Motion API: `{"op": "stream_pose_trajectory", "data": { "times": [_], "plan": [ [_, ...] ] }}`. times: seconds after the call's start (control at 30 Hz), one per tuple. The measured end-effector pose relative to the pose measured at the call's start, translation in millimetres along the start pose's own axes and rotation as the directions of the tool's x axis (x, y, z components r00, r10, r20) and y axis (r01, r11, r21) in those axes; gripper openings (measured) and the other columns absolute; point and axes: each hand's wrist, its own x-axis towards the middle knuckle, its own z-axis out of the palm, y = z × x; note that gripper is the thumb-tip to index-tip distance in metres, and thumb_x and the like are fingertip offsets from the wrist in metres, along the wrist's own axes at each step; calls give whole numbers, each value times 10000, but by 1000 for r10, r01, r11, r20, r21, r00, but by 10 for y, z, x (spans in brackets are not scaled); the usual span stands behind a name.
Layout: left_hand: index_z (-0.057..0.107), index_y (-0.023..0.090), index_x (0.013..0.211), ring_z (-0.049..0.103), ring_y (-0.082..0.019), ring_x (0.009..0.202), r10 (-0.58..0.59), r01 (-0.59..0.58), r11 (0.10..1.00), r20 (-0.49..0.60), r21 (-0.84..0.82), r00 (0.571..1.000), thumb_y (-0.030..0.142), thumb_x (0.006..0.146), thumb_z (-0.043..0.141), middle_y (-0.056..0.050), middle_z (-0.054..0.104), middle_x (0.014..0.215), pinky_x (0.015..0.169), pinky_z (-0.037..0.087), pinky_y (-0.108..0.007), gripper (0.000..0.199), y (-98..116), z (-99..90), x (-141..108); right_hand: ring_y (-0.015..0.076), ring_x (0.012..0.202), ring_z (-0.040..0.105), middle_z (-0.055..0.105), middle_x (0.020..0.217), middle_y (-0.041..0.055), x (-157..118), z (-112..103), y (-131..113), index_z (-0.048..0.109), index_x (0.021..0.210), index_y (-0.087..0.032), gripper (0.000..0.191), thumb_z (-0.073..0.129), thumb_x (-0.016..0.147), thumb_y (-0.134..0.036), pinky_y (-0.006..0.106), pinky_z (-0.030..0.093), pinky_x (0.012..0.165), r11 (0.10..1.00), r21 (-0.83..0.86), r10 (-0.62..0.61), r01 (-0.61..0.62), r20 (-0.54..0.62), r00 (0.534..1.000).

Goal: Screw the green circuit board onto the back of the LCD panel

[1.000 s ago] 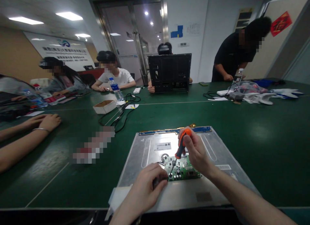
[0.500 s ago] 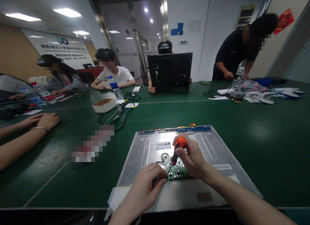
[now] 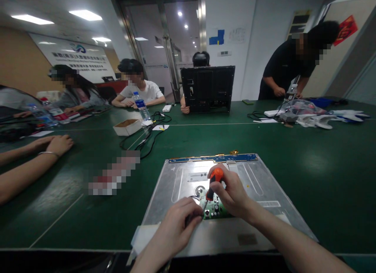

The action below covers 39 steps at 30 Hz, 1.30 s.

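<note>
Gripping a screwdriver [image 3: 216,176], right hand [image 3: 233,190] (left hand [image 3: 178,225] curled by circuit board [image 3: 215,210])

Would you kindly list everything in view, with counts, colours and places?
orange-and-black screwdriver: one, in the right hand
green circuit board: one, on the panel
flat silver metal panel: one, on the table
long blue circuit strip: one, panel's far edge
open white box: one, left of centre
clear plastic bottles: at least three, left and far right
black cables: several, beside the box
flat black housing: one, upright, far side
white gloves: several, far right
green table: one, beneath everything
other people: at least five, around the table
left hand: one, at the board's left edge
right hand: one, above the board
</note>
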Motion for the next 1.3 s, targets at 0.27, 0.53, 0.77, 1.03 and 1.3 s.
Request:
{"op": "stream_pose_trajectory", "data": {
  "times": [0.27,0.53,0.77,1.03,1.3],
  "plan": [
    [602,185,801,583,-190,804,6,-6,1000,3,13,1000,116,841,503,-30,628,825,697,417,-280,127,7,2,2,95,488,480,509,595,-40,24,-23,-48,508,843,-195,346,431,932,-521,218,359,496,988,-101,-113,113,7,994],
    [625,189,813,618,-220,832,0,2,1000,-100,20,995,168,827,514,-51,669,891,726,477,-298,114,-30,52,-16,102,542,562,631,657,-23,181,81,-276,518,1113,-170,336,458,948,-457,216,383,525,886,-222,-372,406,181,911],
    [619,192,860,620,-210,840,52,-54,998,-76,-26,996,151,853,481,-43,664,881,749,482,-292,145,-45,37,-14,133,615,561,618,750,5,123,86,-230,476,1146,-185,271,426,928,-338,246,394,539,879,-183,-417,441,156,895],
    [646,196,877,599,-209,863,30,-29,999,13,-39,999,130,855,494,-49,657,898,766,466,-298,168,32,-23,10,118,566,500,577,775,-6,34,25,-109,390,1296,-174,477,475,827,-182,249,454,579,935,-150,-309,321,98,946],
    [580,186,838,583,-201,844,26,-27,999,-14,-45,1000,98,849,459,-42,626,877,751,449,-296,150,30,-2,-26,110,555,516,603,774,-13,23,77,-113,380,1281,-190,450,485,843,-187,231,461,561,906,-208,-368,369,46,929]
  ]
}}
